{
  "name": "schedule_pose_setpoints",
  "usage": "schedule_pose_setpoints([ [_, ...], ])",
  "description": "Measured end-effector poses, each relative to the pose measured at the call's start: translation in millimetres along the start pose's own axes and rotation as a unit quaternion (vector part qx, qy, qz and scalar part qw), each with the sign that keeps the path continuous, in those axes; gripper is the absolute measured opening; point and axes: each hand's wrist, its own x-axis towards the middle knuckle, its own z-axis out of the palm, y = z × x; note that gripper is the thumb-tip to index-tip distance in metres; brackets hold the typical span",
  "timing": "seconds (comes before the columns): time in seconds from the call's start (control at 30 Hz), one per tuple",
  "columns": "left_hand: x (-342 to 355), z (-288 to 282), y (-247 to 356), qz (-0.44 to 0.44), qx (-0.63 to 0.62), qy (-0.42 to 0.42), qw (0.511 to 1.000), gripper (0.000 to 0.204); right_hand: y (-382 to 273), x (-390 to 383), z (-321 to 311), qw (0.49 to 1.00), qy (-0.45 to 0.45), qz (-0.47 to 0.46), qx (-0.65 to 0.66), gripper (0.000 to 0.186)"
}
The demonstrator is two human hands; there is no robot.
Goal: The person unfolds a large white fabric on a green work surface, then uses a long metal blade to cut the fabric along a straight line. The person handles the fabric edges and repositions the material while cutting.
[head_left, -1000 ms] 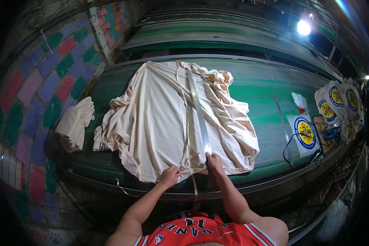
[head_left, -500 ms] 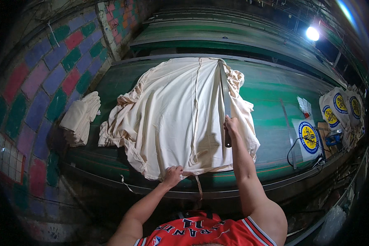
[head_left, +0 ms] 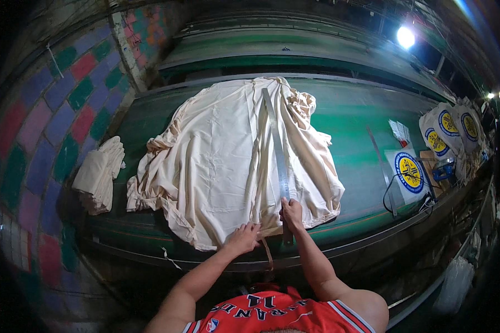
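A large sheet of cream cloth (head_left: 216,150) is spread over the green table, with gathered, crumpled edges at both sides. On its right half lies a long metal ruler (head_left: 276,141), running from the far edge down to the near one. My right hand (head_left: 291,212) is closed around the ruler near its close end. At the cloth's near edge my left hand (head_left: 243,238) rests on the fabric, fingers stretched out and a little apart. A thin cloth strip (head_left: 268,252) hangs over the table's front edge between my hands.
A folded stack of cream cloth (head_left: 99,176) sits at the table's left end. To the right lie another metal strip (head_left: 380,164), a printed sheet with a round emblem (head_left: 409,172), a blue tool (head_left: 443,171) and several printed cloth pieces (head_left: 449,133). A painted brick wall (head_left: 61,122) borders the left.
My right hand has drawn the ruler toward me and left across the cloth, bunching folds beside it. My left hand has shifted slightly right, its fingers straighter. The view has moved a little.
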Motion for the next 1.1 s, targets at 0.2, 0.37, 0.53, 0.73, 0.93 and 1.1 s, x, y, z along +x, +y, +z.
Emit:
schedule_pose_setpoints([
  [0.2, 3, 22, -29, 0.025, -0.077, -0.208, 0.975, 0.036, -8, 6, 9, 0.998, -0.011, -0.024, -0.056, 0.038],
  [0.37, -6, 6, -39, -0.024, -0.150, -0.357, 0.922, 0.029, -15, 12, 17, 0.999, -0.014, -0.016, -0.049, 0.039],
  [0.53, -22, -5, -25, 0.006, -0.092, -0.180, 0.979, 0.040, -16, 9, 26, 0.997, -0.018, -0.034, -0.066, 0.040],
  [0.73, -25, 12, -21, 0.102, 0.070, -0.079, 0.989, 0.027, -35, 27, 40, 0.989, -0.060, -0.051, -0.123, 0.042],
  [0.93, -11, 10, -36, -0.023, -0.113, -0.172, 0.978, 0.023, -41, 40, 57, 0.995, -0.101, 0.010, -0.025, 0.039],
  [1.1, -6, -31, -51, 0.064, -0.225, -0.356, 0.905, 0.037, -15, 30, 67, 0.992, -0.110, 0.044, 0.044, 0.033],
])
